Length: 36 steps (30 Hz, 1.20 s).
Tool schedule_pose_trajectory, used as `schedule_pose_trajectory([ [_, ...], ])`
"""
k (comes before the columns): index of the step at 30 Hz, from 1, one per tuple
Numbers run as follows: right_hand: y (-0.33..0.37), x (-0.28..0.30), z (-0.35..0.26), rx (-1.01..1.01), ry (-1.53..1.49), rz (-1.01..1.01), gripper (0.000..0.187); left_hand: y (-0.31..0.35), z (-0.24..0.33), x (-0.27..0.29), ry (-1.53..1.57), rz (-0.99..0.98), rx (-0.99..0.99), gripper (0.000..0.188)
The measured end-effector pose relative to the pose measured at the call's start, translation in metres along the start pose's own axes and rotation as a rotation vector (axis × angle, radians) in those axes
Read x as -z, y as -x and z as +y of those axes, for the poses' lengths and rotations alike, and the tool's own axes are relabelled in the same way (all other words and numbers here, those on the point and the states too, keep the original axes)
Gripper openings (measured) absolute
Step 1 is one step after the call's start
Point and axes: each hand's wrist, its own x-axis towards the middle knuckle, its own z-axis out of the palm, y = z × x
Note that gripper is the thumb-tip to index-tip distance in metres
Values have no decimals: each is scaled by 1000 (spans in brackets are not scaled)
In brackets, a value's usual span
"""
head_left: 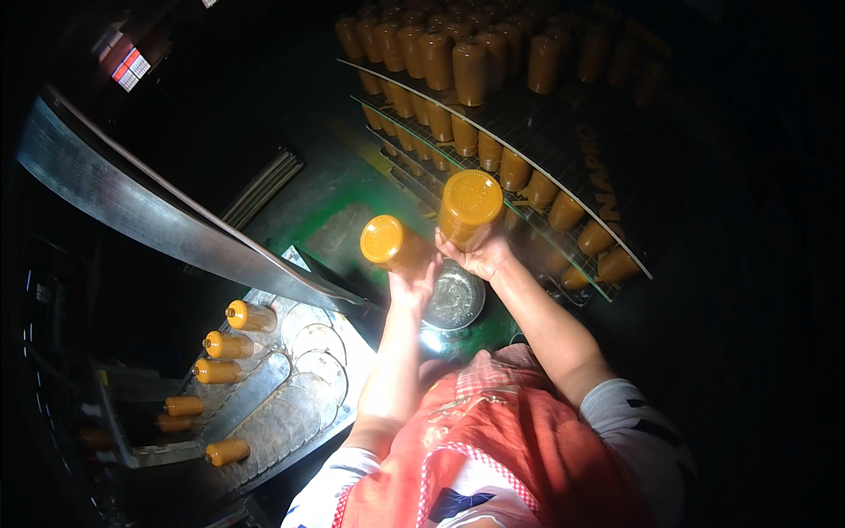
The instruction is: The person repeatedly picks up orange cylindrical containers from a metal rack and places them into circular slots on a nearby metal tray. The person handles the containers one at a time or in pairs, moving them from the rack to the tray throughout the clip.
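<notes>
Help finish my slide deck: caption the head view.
Left hand holding an orange bottle, right hand holding another orange bottle, near a tiered rack of similar bottles.

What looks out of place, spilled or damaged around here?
Nothing plainly looks damaged. On the green floor, a greyish patch looks odd, perhaps wear or residue; I can't tell. The orange bottles on the metal conveyor are unevenly spaced. The held bottles look intact on their visible sides.

The left hand (415,285) and right hand (483,258) extend forward, both curled.
</notes>
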Motion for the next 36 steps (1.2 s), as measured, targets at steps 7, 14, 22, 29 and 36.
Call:
schedule_pose_trajectory([
  [7, 34, -2, -5, 180, 303, -4, 56, 26, -28, -35, -335, 220, -186, 48],
  [14, 78, 11, -19, 81, 171, -237, 59, 38, -50, -7, -356, 76, -318, 49],
  [22, 88, 128, -49, -16, 131, 32, 58, 127, -93, 55, -237, 119, -364, 49],
  [29, 85, 148, 68, -343, 288, -56, 52, 257, -44, 151, 15, 48, -401, 39],
  [36, 36, 78, 256, -81, 798, 51, 48, 441, 45, 173, -480, 505, -936, 40],
])
